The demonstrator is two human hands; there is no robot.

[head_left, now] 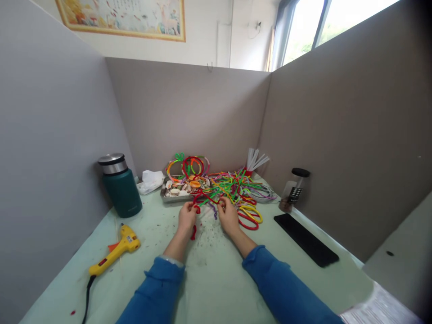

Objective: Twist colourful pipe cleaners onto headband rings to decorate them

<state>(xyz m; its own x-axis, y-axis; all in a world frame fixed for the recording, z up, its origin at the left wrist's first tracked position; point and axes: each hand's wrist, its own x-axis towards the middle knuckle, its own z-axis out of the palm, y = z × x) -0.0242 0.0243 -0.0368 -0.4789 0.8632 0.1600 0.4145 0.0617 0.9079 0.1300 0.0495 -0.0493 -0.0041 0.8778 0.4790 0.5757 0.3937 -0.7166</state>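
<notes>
We're pinching red pipe cleaner [208,196], left hand [187,218] and right hand [228,217] both clamping it in fingertips. Long axis is running crosswise between grips, bowing away beyond them. Pipe-cleaner pile [236,183] is lying beyond fingertips, nearer right hand.

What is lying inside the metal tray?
Shells lie in the tray, covering much of its floor. Coloured rings rise at its back; where their bottoms rest is hidden.
</notes>
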